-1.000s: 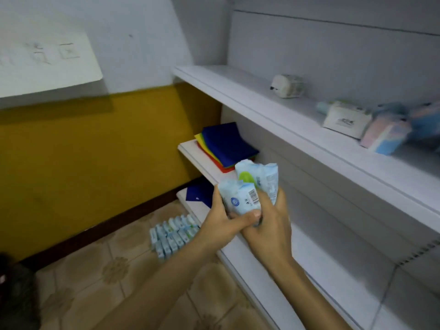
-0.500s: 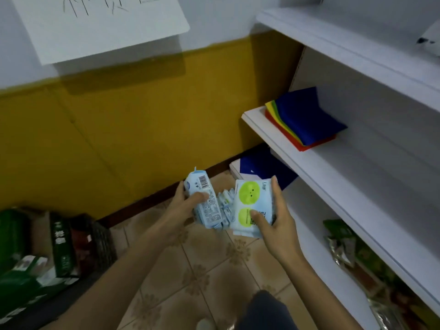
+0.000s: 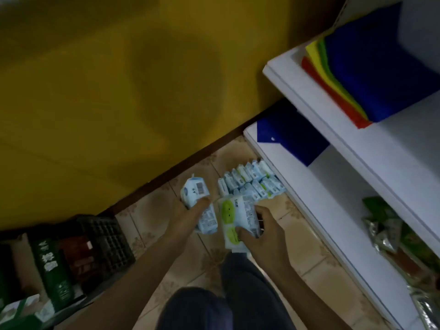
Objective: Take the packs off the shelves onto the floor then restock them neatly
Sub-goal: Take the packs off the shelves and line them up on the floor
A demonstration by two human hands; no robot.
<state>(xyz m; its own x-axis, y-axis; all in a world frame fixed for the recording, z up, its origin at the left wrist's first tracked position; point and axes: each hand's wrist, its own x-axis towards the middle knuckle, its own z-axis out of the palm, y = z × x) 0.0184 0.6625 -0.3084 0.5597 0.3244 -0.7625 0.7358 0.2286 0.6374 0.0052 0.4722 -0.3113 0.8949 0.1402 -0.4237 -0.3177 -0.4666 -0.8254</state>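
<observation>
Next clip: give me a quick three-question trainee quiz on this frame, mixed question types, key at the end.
1. True or false: the left-hand grip holds a barcoded pack.
2. The row of packs on the floor stands: A) beside the bottom shelf; B) in a crate; C) on folded cloths.
3. Fill in: the right-hand grip holds a face-print pack; its faces are ___.
Key: 1 true; 2 A; 3 green.

The packs [image 3: 199, 211] I'm holding are glossy plastic wrap, the floor [image 3: 307, 256] is smooth patterned tile, and the shelves [image 3: 333, 129] look matt painted white.
</observation>
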